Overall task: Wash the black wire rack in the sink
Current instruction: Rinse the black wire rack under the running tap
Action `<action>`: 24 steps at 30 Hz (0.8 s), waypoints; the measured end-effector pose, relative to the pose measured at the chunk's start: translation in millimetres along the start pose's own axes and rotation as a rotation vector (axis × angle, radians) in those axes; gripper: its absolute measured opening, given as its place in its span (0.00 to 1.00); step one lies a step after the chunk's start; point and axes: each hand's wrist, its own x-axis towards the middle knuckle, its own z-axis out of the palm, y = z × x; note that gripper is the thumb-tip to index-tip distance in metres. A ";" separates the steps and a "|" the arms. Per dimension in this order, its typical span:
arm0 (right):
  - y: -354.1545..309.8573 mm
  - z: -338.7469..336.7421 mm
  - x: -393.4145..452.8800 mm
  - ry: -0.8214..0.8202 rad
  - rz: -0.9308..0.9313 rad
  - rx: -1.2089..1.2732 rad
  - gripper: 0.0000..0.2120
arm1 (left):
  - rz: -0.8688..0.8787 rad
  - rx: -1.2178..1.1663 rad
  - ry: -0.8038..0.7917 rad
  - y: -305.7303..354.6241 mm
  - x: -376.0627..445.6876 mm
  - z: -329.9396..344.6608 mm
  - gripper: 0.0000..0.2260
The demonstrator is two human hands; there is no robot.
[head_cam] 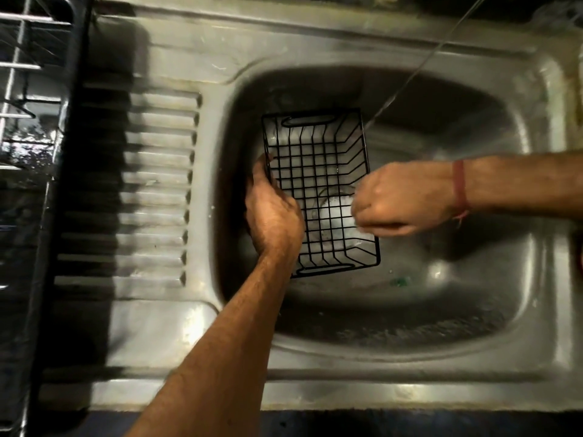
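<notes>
The left hand (273, 212) grips the near-left rim of the black wire rack (320, 190) in the sink (473, 357). Just right, the right hand (400, 200) pinches something pale – blurred – against the wires. Scrub firmly; beyond both, the water stream (391, 100) falls.

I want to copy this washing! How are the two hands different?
The left hand grips the black wire rack by its side; the right hand reaches across its other side, blurred. The right wrist wears a red thread; the left wrist is bare. Both hands are over the sink.

Bare forearms — red wrist thread (459, 187)
</notes>
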 end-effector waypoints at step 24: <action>41.1 25.0 22.6 0.543 0.962 0.340 0.27 | 0.829 0.830 -0.139 78.9 56.7 8.0 0.13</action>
